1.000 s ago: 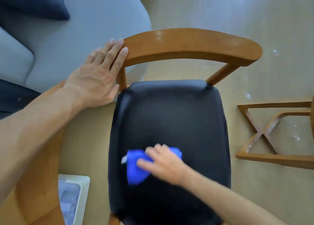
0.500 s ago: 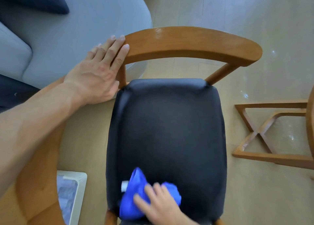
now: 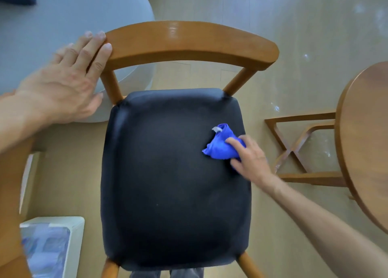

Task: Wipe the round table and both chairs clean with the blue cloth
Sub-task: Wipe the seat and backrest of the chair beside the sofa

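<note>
A wooden chair with a black padded seat and a curved backrest stands below me. The bunched blue cloth lies on the right side of the seat, pressed down under my right hand. My left hand rests flat with its fingertips against the left end of the backrest. The round wooden table shows at the right edge, its crossed base on the floor beside the chair.
A grey sofa sits behind the chair at upper left. A white box stands on the floor at lower left, next to a curved wooden piece at the left edge. Pale wooden floor surrounds the chair.
My right hand has slid the blue cloth from the seat's front edge up to its right side. The view has shifted, bringing the round table into sight. My left hand stays on the backrest.
</note>
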`<act>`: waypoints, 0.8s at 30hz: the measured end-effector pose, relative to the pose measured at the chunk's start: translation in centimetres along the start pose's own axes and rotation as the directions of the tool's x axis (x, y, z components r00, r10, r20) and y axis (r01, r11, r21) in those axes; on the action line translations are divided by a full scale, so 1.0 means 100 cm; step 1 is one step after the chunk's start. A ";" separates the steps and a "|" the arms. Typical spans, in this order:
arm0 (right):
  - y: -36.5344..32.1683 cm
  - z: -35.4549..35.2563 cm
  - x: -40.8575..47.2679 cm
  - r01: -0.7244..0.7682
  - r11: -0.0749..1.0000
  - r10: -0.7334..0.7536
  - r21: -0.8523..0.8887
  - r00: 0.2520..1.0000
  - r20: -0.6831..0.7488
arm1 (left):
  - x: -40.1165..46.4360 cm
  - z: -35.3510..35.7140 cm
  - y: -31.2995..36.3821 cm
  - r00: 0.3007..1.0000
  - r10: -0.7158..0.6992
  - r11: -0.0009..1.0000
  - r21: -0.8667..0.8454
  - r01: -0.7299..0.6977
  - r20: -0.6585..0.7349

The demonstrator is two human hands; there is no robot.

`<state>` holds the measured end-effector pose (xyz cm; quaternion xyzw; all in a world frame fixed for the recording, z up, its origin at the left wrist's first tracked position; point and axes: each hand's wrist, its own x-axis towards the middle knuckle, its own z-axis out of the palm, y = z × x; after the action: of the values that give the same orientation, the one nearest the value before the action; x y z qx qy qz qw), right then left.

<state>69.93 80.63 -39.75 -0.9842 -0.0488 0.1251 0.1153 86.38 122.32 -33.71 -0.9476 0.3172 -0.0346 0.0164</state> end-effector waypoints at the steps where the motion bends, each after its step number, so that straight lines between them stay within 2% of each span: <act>1: -0.008 0.008 -0.020 0.019 1.000 -0.020 0.021 1.000 0.011 | -0.001 0.001 0.000 1.000 -0.004 1.000 0.002 0.004 -0.006; 4: -0.020 0.035 -0.108 0.252 0.967 -0.253 0.025 0.957 0.144 | 0.001 0.000 0.001 1.000 -0.015 1.000 -0.011 0.015 -0.005; 6: -0.019 0.040 -0.165 0.456 0.889 -0.436 0.028 0.829 0.350 | 0.001 -0.002 0.002 1.000 -0.012 1.000 -0.008 0.012 0.003; 8: -0.011 0.043 -0.187 0.616 0.788 -0.535 0.017 0.669 0.516 | -0.002 -0.004 0.005 1.000 -0.029 1.000 0.010 0.029 0.006; 10: -0.004 0.040 -0.170 0.742 0.670 -0.598 -0.033 0.566 0.568 | -0.001 -0.009 0.009 0.999 -0.047 0.999 0.010 0.047 0.020; 11: 0.000 0.037 -0.155 0.774 0.630 -0.628 -0.064 0.556 0.544 | 0.000 -0.011 0.011 0.998 -0.052 0.999 0.008 0.052 0.033; 12: 0.004 0.032 -0.136 0.773 0.627 -0.644 -0.090 0.580 0.499 | 0.000 -0.013 0.012 0.997 -0.061 0.998 0.017 0.061 0.051; 13: 0.009 0.027 -0.116 0.741 0.661 -0.641 -0.115 0.638 0.427 | -0.001 -0.015 0.013 0.995 -0.067 0.997 0.032 0.065 0.070; 15: 0.017 0.018 -0.072 0.555 0.822 -0.519 -0.124 0.821 0.238 | -0.001 -0.018 0.015 0.992 -0.064 0.997 0.056 0.058 0.112; 17: 0.017 0.006 -0.025 0.224 0.974 -0.219 -0.042 0.971 0.093 | 0.000 -0.021 0.016 0.990 -0.064 0.997 0.051 0.058 0.127; 18: 0.012 0.002 0.000 0.055 0.998 -0.055 -0.007 0.998 0.036 | 0.000 -0.022 0.016 0.990 -0.065 0.997 0.050 0.059 0.127; 19: 0.005 0.001 0.023 -0.103 0.994 0.104 0.029 0.994 -0.015 | 0.001 -0.023 0.016 0.989 -0.067 0.997 0.052 0.061 0.130; 21: -0.020 0.007 0.061 -0.383 0.908 0.401 0.172 0.912 -0.089 | 0.000 -0.024 0.015 0.988 -0.073 0.996 0.059 0.065 0.137; 22: -0.037 0.011 0.076 -0.481 0.841 0.518 0.248 0.849 -0.107 | 0.000 -0.024 0.016 0.988 -0.076 0.996 0.066 0.067 0.136; 24: -0.072 0.018 0.100 -0.598 0.736 0.658 0.318 0.742 -0.126 | 0.001 -0.024 0.017 0.989 -0.060 0.996 0.075 0.050 0.136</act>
<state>78.58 89.25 -42.09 -0.9258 0.3188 0.0471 0.1974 85.23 120.92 -31.38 -0.9549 0.2876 0.0192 0.0713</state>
